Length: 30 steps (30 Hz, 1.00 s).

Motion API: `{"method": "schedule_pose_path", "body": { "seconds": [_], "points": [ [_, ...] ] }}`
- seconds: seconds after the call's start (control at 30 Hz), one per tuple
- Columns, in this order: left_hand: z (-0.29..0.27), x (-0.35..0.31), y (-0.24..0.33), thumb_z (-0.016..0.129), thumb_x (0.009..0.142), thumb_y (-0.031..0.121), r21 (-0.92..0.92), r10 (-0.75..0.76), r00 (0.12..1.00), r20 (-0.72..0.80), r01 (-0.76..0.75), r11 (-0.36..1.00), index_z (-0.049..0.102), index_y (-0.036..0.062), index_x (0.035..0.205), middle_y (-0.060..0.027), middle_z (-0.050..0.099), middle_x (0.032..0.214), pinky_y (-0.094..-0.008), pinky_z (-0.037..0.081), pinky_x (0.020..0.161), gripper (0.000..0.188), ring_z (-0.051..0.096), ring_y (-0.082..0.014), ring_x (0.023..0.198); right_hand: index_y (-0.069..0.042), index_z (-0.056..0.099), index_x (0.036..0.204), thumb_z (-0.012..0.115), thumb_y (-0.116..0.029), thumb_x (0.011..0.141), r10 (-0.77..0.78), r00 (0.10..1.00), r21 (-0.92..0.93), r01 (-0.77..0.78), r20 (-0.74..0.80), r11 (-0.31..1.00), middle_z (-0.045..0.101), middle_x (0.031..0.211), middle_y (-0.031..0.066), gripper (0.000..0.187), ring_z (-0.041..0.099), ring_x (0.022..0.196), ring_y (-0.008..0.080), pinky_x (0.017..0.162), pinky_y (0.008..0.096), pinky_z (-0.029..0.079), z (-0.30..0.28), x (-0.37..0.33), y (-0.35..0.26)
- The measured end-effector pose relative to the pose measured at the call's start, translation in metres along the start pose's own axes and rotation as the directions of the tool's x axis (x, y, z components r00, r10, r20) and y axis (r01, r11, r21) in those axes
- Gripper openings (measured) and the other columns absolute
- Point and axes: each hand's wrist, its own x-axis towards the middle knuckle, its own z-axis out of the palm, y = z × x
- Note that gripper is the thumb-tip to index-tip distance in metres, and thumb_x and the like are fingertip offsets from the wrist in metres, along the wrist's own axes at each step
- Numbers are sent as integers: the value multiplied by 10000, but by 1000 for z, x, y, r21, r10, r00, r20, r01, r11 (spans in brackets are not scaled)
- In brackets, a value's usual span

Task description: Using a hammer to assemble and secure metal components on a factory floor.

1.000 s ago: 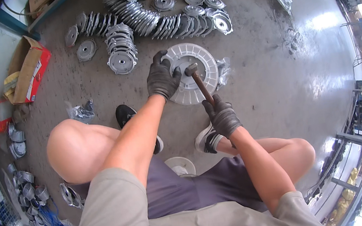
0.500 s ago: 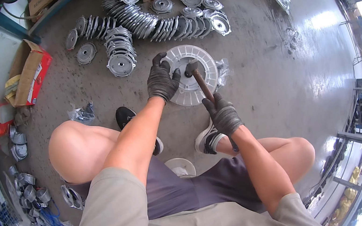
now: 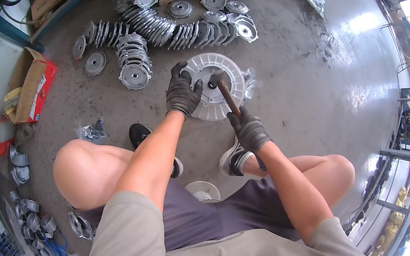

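A pale, ribbed round plastic disc (image 3: 211,112) lies on the floor before me, with a grey metal plate (image 3: 235,83) at its middle. In a dark glove, my right hand (image 3: 251,130) is closed round the wooden handle of a hammer (image 3: 228,97). The hammer's head is over the plate's centre, beside a small dark round part (image 3: 212,85); whether they touch I cannot tell. My left hand (image 3: 182,93), also gloved, is at the disc's left edge. Its thumb and forefinger are spread apart, the thumb reaching in over the disc.
Round metal covers (image 3: 157,28) stand in curved rows beyond the disc, with several loose ones around them. Clear plastic wrap (image 3: 250,82) lies at the disc's right. A red carton (image 3: 40,84) and metal rings (image 3: 31,217) are at left; a metal rack (image 3: 408,157) stands at right.
The hammer head stays over the plate's centre, and its handle has shifted very slightly. My left hand remains at the disc's edge. The whole view has shifted a little.
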Motion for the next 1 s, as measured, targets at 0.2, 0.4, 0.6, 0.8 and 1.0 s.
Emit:
{"method": "schedule_pose_path", "body": {
  "seconds": [0.2,0.4,0.6,0.8,1.0],
  "points": [
    [2,3,-3,756,861,158,2,-12,1000,-12,12,1000,588,16,961,-146,465,1380,-459,532,874,242,650,-356,922,-53,589,1195,563,-427,1059,-32,993,310,65,-111,949,707,834,271,399,698,831,488,729,552,513,-23,-19,-19],
    [3,2,7,759,859,163,-19,-3,1000,-19,2,1000,587,7,966,-153,461,1386,-460,536,870,257,654,-367,902,-55,592,1202,574,-428,1052,1,997,97,7,-82,995,714,848,270,402,702,843,485,734,558,519,4,-10,-2],
    [3,-1,10,755,869,196,-25,-13,999,46,14,1000,599,-6,1007,-192,432,1422,-468,533,915,290,661,-391,970,-72,597,1213,560,-470,1048,-29,999,-21,28,-32,999,723,855,260,432,708,839,473,782,554,515,-3,-7,5],
    [6,0,2,751,869,191,-51,-38,998,43,41,998,608,-6,1008,-198,469,1363,-463,530,923,281,656,-387,971,-84,593,1181,565,-463,1048,-43,983,224,83,-179,971,713,842,259,403,691,859,492,771,567,506,-22,-29,-22],
    [4,1,13,761,862,206,3,-29,995,95,29,1000,613,-13,1023,-224,429,1438,-452,514,1002,310,643,-410,1088,-65,589,1174,558,-456,1052,16,995,70,-9,-96,997,705,878,279,411,675,883,507,809,559,498,2,-7,9]
  ]
}}
